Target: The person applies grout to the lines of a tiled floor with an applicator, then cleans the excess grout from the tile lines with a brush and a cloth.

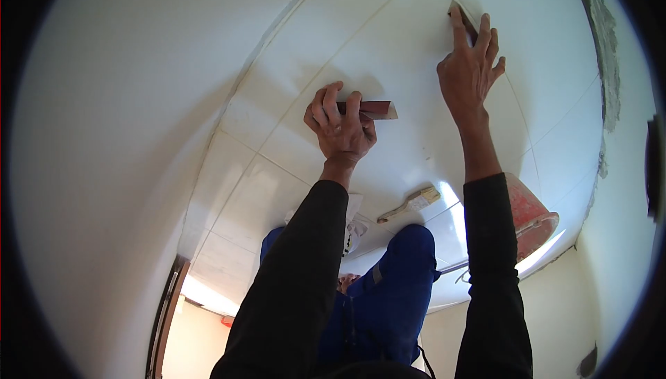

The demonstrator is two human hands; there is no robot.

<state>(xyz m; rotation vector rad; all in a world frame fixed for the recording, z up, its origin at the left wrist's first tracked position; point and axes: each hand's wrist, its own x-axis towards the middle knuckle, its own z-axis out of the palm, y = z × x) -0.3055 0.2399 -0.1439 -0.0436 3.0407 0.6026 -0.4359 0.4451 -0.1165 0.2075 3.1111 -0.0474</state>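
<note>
My left hand (340,125) is closed around a flat brown piece with a pale end (378,110), held low over the white tiled floor. Whether it is a scraper or folded abrasive I cannot make out. Farther ahead on the right, my right hand (470,77) grips a similar brown piece with a pale edge (472,28) against the tiles. Its index finger lies along the piece, the other fingers are partly spread, and the thumb is hidden. A paint brush (413,204) lies on the tiles by my knee.
A red bucket (534,223) stands beyond my right forearm. Pale walls flank the floor (409,150), with rough grey mortar (607,53) along the right edge. A whitish bag-like item (354,230) is partly hidden by my left sleeve. A brown door frame (168,316) is at lower left.
</note>
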